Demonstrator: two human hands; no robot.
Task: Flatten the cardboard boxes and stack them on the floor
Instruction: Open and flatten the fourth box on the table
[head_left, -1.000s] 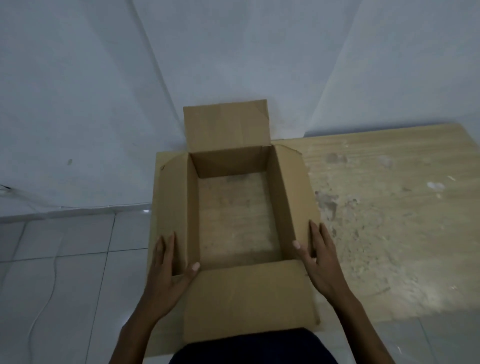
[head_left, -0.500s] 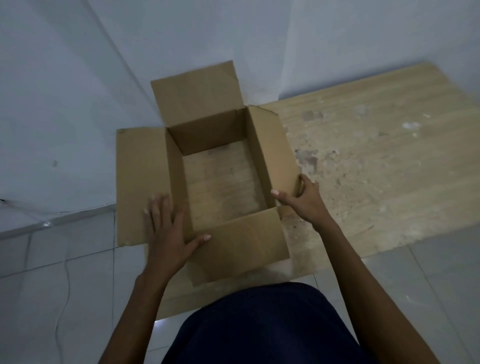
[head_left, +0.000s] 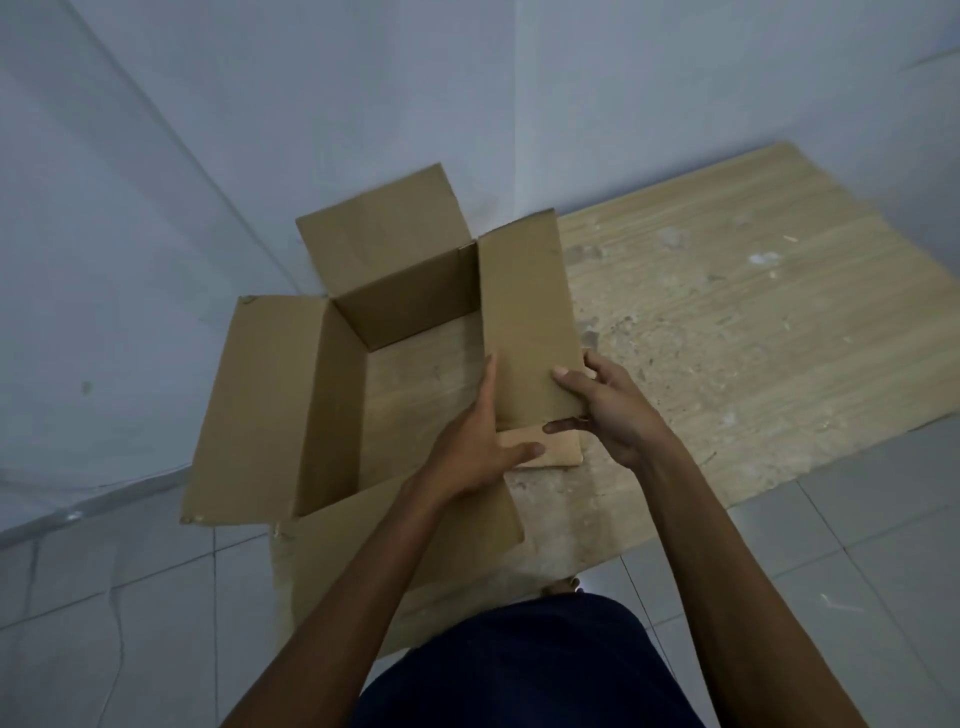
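An open brown cardboard box (head_left: 322, 395) stands on a wooden board, with no bottom panel, so the board shows through it. Its left flap lies spread outward, its far flap stands up against the wall, and the near flap hangs toward me. The right flap (head_left: 524, 312) is raised nearly flat over the right wall. My left hand (head_left: 478, 436) presses against the inner near edge of that right flap. My right hand (head_left: 608, 410) grips the flap's near outer corner, thumb on top and fingers under.
The wooden board (head_left: 727, 338) lies on grey floor tiles (head_left: 857, 545) and is scuffed and dusty on its right half. White walls (head_left: 208, 156) meet in a corner just behind the box. My dark-clothed lap (head_left: 519, 665) fills the bottom centre.
My left hand left the box's near left corner and crossed to the right flap. My right hand shifted its hold on that flap, which has swung up. The view moved closer.
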